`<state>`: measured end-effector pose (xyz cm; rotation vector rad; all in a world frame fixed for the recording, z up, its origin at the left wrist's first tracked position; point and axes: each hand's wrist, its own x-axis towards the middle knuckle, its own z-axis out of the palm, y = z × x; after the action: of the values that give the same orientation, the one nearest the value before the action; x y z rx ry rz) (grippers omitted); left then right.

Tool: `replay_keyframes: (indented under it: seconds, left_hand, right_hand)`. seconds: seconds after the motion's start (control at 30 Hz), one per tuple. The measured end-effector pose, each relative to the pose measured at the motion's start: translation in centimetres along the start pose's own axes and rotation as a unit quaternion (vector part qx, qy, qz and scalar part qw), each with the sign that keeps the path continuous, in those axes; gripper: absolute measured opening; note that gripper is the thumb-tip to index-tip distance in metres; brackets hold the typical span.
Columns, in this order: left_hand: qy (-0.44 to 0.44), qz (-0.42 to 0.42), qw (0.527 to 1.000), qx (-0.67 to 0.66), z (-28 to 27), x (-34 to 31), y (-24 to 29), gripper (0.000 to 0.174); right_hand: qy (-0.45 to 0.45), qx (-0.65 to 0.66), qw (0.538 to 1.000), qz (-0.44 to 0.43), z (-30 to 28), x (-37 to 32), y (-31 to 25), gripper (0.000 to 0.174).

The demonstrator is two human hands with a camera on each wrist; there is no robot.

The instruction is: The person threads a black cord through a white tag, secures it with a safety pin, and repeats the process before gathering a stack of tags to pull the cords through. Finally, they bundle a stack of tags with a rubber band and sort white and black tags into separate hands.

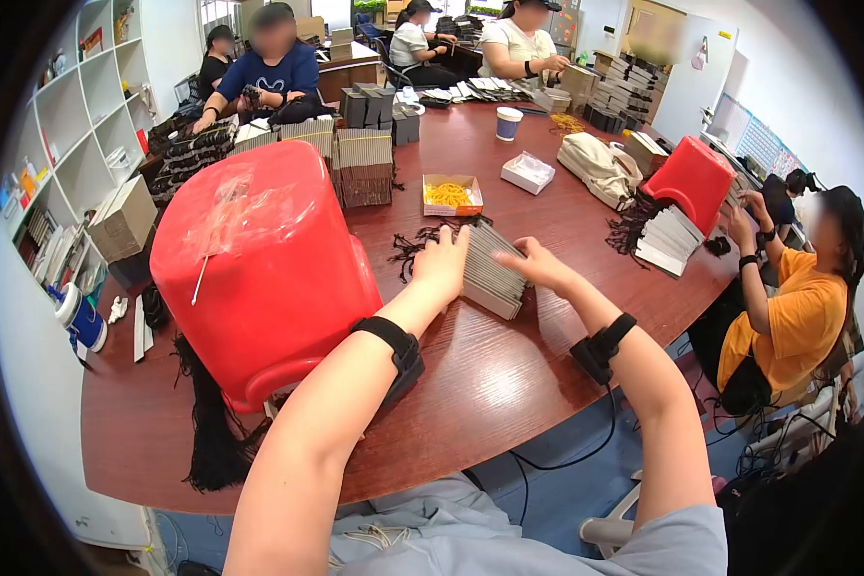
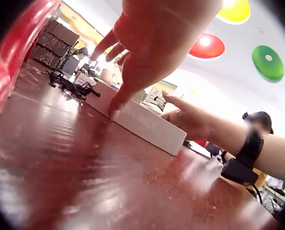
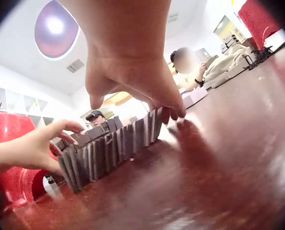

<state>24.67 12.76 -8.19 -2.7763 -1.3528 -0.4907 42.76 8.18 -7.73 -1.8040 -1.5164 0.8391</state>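
Observation:
A packed row of thin grey pieces (image 1: 494, 284) stands on the table, black cords spilling from its far left side. My left hand (image 1: 439, 266) lies at its left end, fingers spread over the top; in the left wrist view the thumb of that hand (image 2: 156, 43) touches the pale end face (image 2: 147, 126). At the other side, my right hand (image 1: 541, 266) touches the row's edge with extended fingers. The right wrist view shows the row (image 3: 114, 149) between my left hand (image 3: 34, 149) and my right hand (image 3: 133, 74), whose fingertips meet its far end.
A large upturned red stool (image 1: 250, 250) stands to the left, black cords hanging beside it. Beyond the row are a box of yellow bands (image 1: 449, 196), a white box (image 1: 528, 173), a paper cup (image 1: 508, 123) and stacked bundles (image 1: 365, 163). Another red stool (image 1: 689, 182) and seated people are around the table.

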Motion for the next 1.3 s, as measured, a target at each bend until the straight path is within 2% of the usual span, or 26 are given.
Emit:
replay_keyframes:
  seconds: [0.03,0.07,0.13,0.27,0.3,0.4,0.47,0.5,0.57,0.63,0.67,0.83,0.87,0.93,0.97,1.0,1.03,1.07,1.13,1.23,1.27,1.3]
  left_hand:
    - [-0.068,-0.037,0.993,-0.085,-0.1,0.1,-0.1,0.092]
    - [-0.076,-0.043,0.992,-0.095,0.5,0.4,-0.4,0.095]
    - [-0.089,-0.024,0.991,-0.096,0.5,0.5,-0.7,0.095]
    - [-0.139,-0.002,0.987,-0.084,-1.3,-1.2,0.9,0.099]
    - [-0.169,-0.001,0.981,-0.099,-1.8,-2.2,1.6,0.103]
    - [-0.188,0.0,0.982,-0.026,-3.7,-5.3,3.9,0.107]
    - [-0.113,0.16,0.981,0.002,-3.4,-6.4,3.8,0.114]
    - [-0.116,0.164,0.98,0.0,-3.3,-6.4,3.9,0.114]
    - [-0.176,0.242,0.954,-0.028,-3.1,-5.6,4.1,0.119]
    - [-0.189,0.255,0.948,-0.029,-2.4,-5.2,4.2,0.12]
    - [-0.203,0.251,0.946,-0.032,-2.1,-5.2,4.1,0.12]
    - [-0.223,0.254,0.941,-0.015,-2.6,-5.4,4.3,0.123]
    - [-0.222,0.252,0.942,-0.017,-2.5,-5.4,4.2,0.123]
    - [-0.221,0.203,0.944,-0.137,-1.7,-4.8,4.1,0.112]
    - [-0.222,0.204,0.944,-0.136,-0.8,-4.1,3.9,0.112]
    - [-0.162,0.107,0.901,-0.387,-0.3,-3.2,3.9,0.103]
    - [-0.09,0.0,0.789,-0.608,0.3,-2.8,3.9,0.095]
    - [-0.093,-0.001,0.788,-0.608,1.1,-3.0,4.0,0.095]
    - [-0.114,-0.104,0.742,-0.653,-0.1,-4.0,4.7,0.083]
    - [-0.123,-0.08,0.762,-0.631,1.1,-3.9,4.8,0.083]
    - [-0.101,-0.087,0.765,-0.63,1.6,-3.8,4.7,0.081]
    - [-0.103,-0.087,0.765,-0.629,2.4,-3.5,4.3,0.081]
  right_hand:
    - [0.001,-0.085,0.995,-0.046,0.6,-0.5,-0.3,0.1]
    - [0.001,-0.085,0.995,-0.045,1.3,-1.3,-0.7,0.1]
    - [0.054,-0.299,0.946,-0.11,2.3,-2.9,-0.8,0.108]
    - [0.05,-0.254,0.958,-0.122,2.0,-4.2,0.5,0.108]
    - [0.027,-0.256,0.956,-0.142,1.5,-5.5,0.9,0.106]
    - [-0.032,-0.257,0.951,-0.169,-0.4,-10.2,0.9,0.102]
    - [-0.067,-0.252,0.951,-0.167,-0.7,-12.4,0.7,0.101]
    - [-0.061,-0.266,0.942,-0.192,-0.9,-13.2,0.8,0.1]
    - [-0.05,-0.283,0.934,-0.214,-1.0,-14.0,1.5,0.098]
    - [-0.029,-0.266,0.926,-0.266,-0.6,-13.8,2.4,0.098]
    - [-0.028,-0.265,0.927,-0.265,-0.6,-14.0,2.4,0.098]
    - [-0.011,-0.394,0.898,-0.195,-0.3,-14.9,1.4,0.103]
    - [-0.013,-0.394,0.897,-0.197,-0.2,-14.9,1.7,0.103]
    - [-0.017,-0.321,0.927,-0.193,0.0,-14.5,2.6,0.103]
    - [-0.016,-0.32,0.928,-0.192,0.0,-14.5,2.7,0.103]
    - [-0.01,-0.306,0.931,-0.201,0.1,-14.5,2.9,0.102]
    - [-0.004,-0.293,0.933,-0.208,0.1,-14.6,3.0,0.102]
    - [-0.005,-0.291,0.934,-0.206,0.1,-14.8,2.9,0.102]
    - [0.011,-0.333,0.919,-0.212,-0.2,-15.1,2.2,0.102]
    - [0.019,-0.281,0.935,-0.217,-0.6,-15.7,2.5,0.1]
    - [0.02,-0.28,0.935,-0.216,-0.5,-15.8,2.9,0.1]
    - [0.029,-0.229,0.947,-0.222,-0.3,-15.8,3.5,0.099]
